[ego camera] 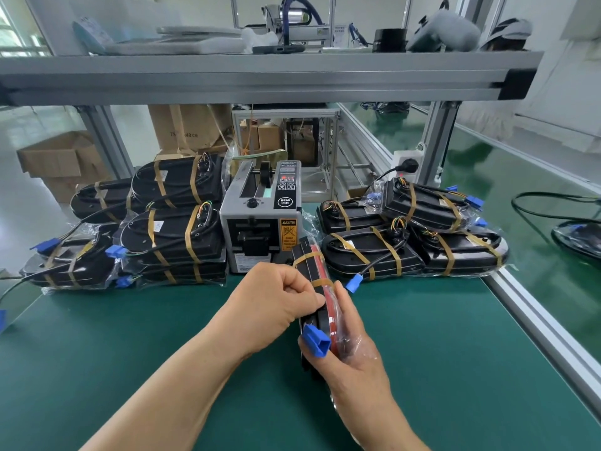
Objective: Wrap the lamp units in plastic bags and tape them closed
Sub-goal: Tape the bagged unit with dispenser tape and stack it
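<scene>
A black lamp unit (313, 289) with a red lens edge stands on its side in a clear plastic bag, above the green mat (455, 353). Two amber tape strips cross it. My right hand (353, 356) grips it from below and from the right, next to its blue connector (317, 340). My left hand (276, 297) has curled fingers pressing the nearer tape strip (320, 283) against the unit's left face. A grey tape dispenser (261, 216) sits just behind the unit.
Stacks of bagged, taped lamp units lie left (175, 236) and right (413, 229) of the dispenser. An aluminium shelf (260, 76) spans overhead, with posts at both sides. A power strip (406, 164) is at the back right. Cardboard boxes (61, 161) stand behind.
</scene>
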{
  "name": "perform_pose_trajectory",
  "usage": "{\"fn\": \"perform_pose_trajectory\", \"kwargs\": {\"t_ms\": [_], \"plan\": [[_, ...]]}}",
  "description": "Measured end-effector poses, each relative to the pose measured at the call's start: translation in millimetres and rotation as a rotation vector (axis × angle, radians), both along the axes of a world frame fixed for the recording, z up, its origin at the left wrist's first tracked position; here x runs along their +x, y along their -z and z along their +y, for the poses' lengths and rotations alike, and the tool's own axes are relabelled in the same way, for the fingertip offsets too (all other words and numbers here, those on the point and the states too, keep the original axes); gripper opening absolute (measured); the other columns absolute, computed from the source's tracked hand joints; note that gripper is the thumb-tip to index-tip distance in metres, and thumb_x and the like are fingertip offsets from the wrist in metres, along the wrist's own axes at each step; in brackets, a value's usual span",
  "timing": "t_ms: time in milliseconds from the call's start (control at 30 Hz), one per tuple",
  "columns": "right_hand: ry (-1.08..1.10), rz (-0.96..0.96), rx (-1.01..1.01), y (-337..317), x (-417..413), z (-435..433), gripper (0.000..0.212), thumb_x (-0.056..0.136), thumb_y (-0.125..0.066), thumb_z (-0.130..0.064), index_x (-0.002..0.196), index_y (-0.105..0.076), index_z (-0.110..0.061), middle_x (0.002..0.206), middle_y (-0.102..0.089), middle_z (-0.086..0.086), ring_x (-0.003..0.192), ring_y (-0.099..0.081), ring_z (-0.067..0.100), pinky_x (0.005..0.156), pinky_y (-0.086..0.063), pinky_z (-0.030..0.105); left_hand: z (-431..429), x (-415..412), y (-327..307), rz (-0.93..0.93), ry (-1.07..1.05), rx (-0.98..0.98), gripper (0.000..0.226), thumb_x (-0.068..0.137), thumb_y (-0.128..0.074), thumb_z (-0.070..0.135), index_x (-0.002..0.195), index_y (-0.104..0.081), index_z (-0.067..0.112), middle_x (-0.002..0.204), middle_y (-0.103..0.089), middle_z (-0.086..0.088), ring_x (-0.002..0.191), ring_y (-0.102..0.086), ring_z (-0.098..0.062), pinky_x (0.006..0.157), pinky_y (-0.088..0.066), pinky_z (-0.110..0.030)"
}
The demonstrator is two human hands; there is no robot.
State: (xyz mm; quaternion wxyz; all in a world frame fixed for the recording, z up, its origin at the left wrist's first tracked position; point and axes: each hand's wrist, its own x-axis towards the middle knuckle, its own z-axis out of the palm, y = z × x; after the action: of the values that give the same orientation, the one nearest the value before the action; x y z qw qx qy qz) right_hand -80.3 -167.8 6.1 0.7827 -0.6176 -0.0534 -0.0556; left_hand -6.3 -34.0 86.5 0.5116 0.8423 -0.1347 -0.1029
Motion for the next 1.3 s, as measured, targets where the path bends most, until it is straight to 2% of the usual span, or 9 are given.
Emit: {"fn": "perform_pose_trajectory", "kwargs": {"t_ms": [100, 233, 367, 500, 733, 900, 1033, 1133, 1300], "plan": [[0.014, -0.020, 0.003, 0.9, 0.4, 0.8, 0.074, 0.085, -0.073, -0.010, 0.142, -0.039, -0.045, 0.120, -0.061, -0.041, 0.113, -0.054, -0.021, 0.083, -0.047, 0.004, -1.6, -0.9, 6.6, -0.023, -0.060, -0.013, 0.018, 0.075, -0.080, 0.037, 0.071, -0.066, 0.028, 0.050, -0.043, 0.013, 0.047, -0.036, -0.007, 0.051, -0.037, -0.025], [0.025, -0.029, 0.006, 3.6, 1.7, 2.5, 0.079, 0.081, -0.074, -0.015, 0.141, -0.037, -0.050, 0.122, -0.061, -0.040, 0.114, -0.054, -0.020, 0.084, -0.048, 0.006, -9.1, -1.5, 13.5, -0.011, -0.156, -0.110, 0.024, 0.073, -0.079, 0.045, 0.067, -0.064, 0.028, 0.054, -0.050, 0.009, 0.052, -0.043, -0.010, 0.058, -0.043, -0.031], [0.023, -0.017, -0.041, 1.4, 1.0, -0.2, 0.074, 0.083, -0.073, -0.018, 0.139, -0.044, -0.056, 0.126, -0.063, -0.033, 0.116, -0.058, -0.012, 0.087, -0.049, 0.010, -6.7, -0.7, 14.9, 0.030, -0.100, -0.160, 0.025, 0.073, -0.084, 0.038, 0.070, -0.063, 0.024, 0.058, -0.046, 0.007, 0.056, -0.041, -0.010, 0.055, -0.041, -0.021], [0.053, 0.007, -0.103, -0.6, 0.4, -0.4, 0.072, 0.080, -0.073, -0.020, 0.133, -0.048, -0.061, 0.118, -0.069, -0.026, 0.089, -0.065, -0.003, 0.074, -0.051, 0.015, -1.1, -0.3, 12.3, 0.137, -0.031, -0.187, 0.039, 0.059, -0.086, 0.037, 0.085, -0.064, 0.017, 0.069, -0.050, 0.002, 0.065, -0.045, -0.013, 0.065, -0.041, -0.027], [-0.138, 0.170, -0.161, -27.9, -1.0, -33.1, 0.091, 0.061, -0.081, -0.039, 0.143, -0.042, -0.047, 0.136, -0.060, -0.024, 0.120, -0.062, 0.001, 0.094, -0.053, 0.027, 1.9, 0.6, 14.5, 0.163, -0.041, -0.219, 0.041, 0.057, -0.088, 0.034, 0.086, -0.064, 0.018, 0.064, -0.049, 0.008, 0.063, -0.045, -0.011, 0.065, -0.042, -0.027], [-0.048, 0.269, -0.357, -74.0, 54.4, -39.7, 0.046, 0.070, -0.068, -0.060, 0.105, -0.066, -0.031, 0.108, -0.072, -0.008, 0.103, -0.068, 0.011, 0.092, -0.056, 0.036, -6.9, -1.6, 13.0, 0.184, -0.013, -0.249, 0.030, 0.074, -0.086, 0.016, 0.089, -0.060, 0.015, 0.068, -0.050, 0.004, 0.060, -0.046, -0.009, 0.056, -0.040, -0.018], [-0.028, 0.316, -0.455, -84.9, 80.7, -13.3, 0.072, 0.089, -0.068, -0.034, 0.152, -0.034, -0.022, 0.129, -0.062, 0.001, 0.119, -0.058, 0.020, 0.108, -0.045, 0.045, -7.8, -8.7, 7.7, 0.214, -0.009, -0.298, 0.027, 0.080, -0.079, 0.008, 0.087, -0.053, 0.013, 0.074, -0.051, -0.004, 0.061, -0.047, -0.011, 0.052, -0.040, -0.018], [-0.016, 0.328, -0.439, -77.3, 70.7, -4.6, 0.067, 0.092, -0.062, -0.021, 0.152, -0.033, -0.026, 0.118, -0.058, -0.016, 0.107, -0.058, 0.007, 0.100, -0.046, 0.034, 1.2, -23.5, 9.8, 0.162, 0.007, -0.268, 0.030, 0.076, -0.083, 0.018, 0.087, -0.055, 0.016, 0.069, -0.050, 0.005, 0.061, -0.043, -0.008, 0.056, -0.038, -0.019], [0.008, 0.359, -0.397, -63.4, 50.6, -3.1, 0.079, 0.088, -0.066, -0.027, 0.156, -0.025, -0.031, 0.139, -0.050, -0.014, 0.124, -0.054, 0.010, 0.111, -0.042, 0.037, 21.4, -35.9, 6.1, 0.178, 0.168, -0.170, 0.024, 0.066, -0.079, 0.049, 0.073, -0.062, 0.034, 0.060, -0.053, 0.016, 0.055, -0.047, -0.004, 0.054, -0.040, -0.014]]}}
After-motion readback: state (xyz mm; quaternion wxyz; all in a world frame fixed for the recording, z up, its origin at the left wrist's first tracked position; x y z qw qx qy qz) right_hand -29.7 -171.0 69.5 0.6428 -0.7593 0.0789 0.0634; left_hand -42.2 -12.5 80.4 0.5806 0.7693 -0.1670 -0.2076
